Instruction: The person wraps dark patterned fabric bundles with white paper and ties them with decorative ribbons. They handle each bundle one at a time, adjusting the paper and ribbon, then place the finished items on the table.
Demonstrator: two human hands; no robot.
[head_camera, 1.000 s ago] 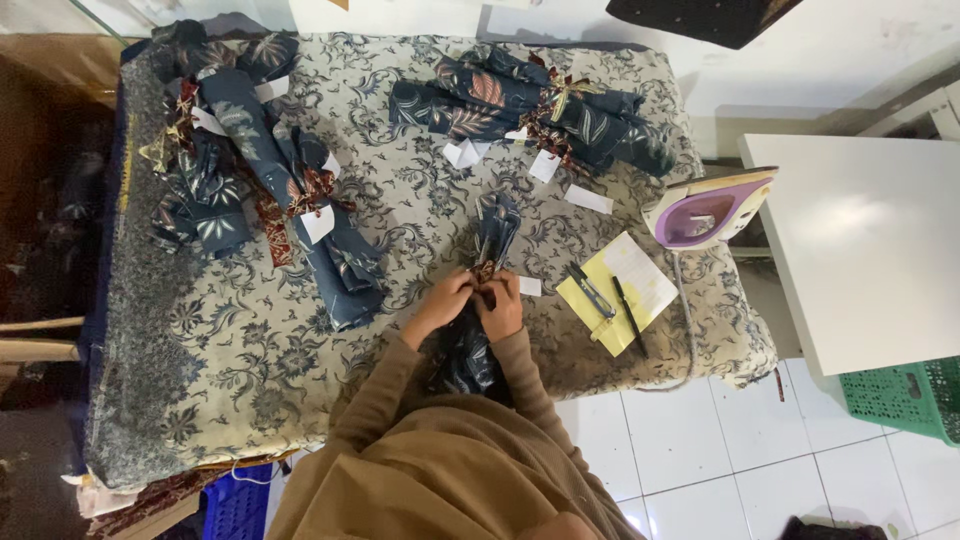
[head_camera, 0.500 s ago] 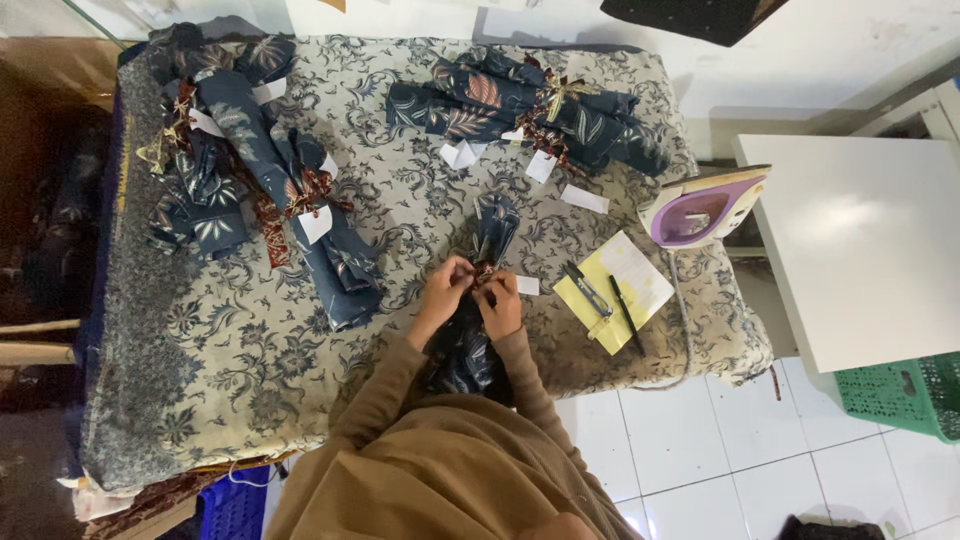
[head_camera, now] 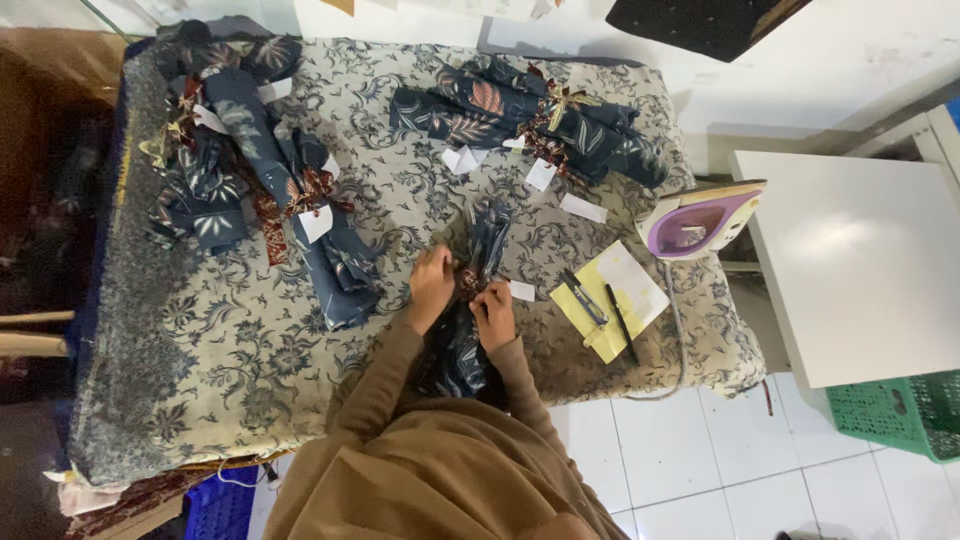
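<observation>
Head view: left hand (head_camera: 432, 285) and right hand (head_camera: 494, 305) remain clamped on the folded dark cloth bundle (head_camera: 474, 300); position unchanged, tying ongoing.

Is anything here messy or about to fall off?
Maybe the purple iron: it sits at the padded table's right edge, partly overhanging it. White paper tags lie scattered near the tied dark fabric bundles. Nothing looks spilled or broken.

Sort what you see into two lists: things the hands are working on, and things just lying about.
In hand: left hand, right hand, dark floral cloth bundle, ribbon tie.

Lying about: iron, yellow notepad, pen, finished bundles, green basket.
</observation>
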